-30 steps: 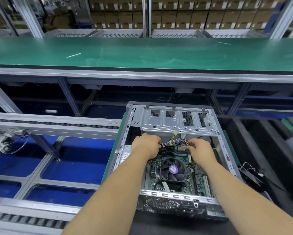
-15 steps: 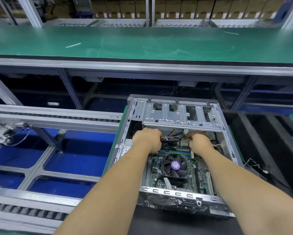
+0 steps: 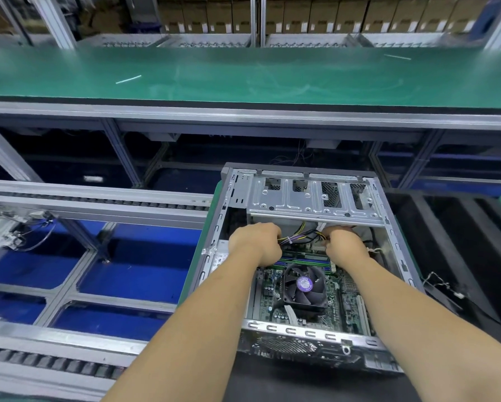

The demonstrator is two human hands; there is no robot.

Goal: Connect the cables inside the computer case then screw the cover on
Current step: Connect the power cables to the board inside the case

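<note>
Both hands deep in open computer case [image 3: 307,256], cover off and not in view, so still on cable step. Left hand [image 3: 255,242] fisted round bundle of yellow/black/purple cables [image 3: 298,237], fingers curled under and hidden by knuckles; prob. gathering slack so plug end can be steered. Right hand [image 3: 345,242] just right of bundle, fingers curled on far end of cables near a white connector, though exact pinch hidden behind hand, so can't confirm what sits btwn fingertips. Cables span the short gap btwn the two hands, running up behind metal drive bracket [image 3: 316,198], which sits just beyond fingers. CPU fan [image 3: 304,285] w/ purple label lies nearer the body than fingers, memory slots btwn fan and fingers; motherboard [image 3: 272,303] flat on case floor. Two-handed hold makes sense: one steadies the loom, other aligns plug w/ socket, likely along board's far edge. Case lies on its side at near edge of dark worktop [image 3: 461,256], green conveyor [image 3: 243,76] well beyond. Next likely: press plug home, check seated.
</note>
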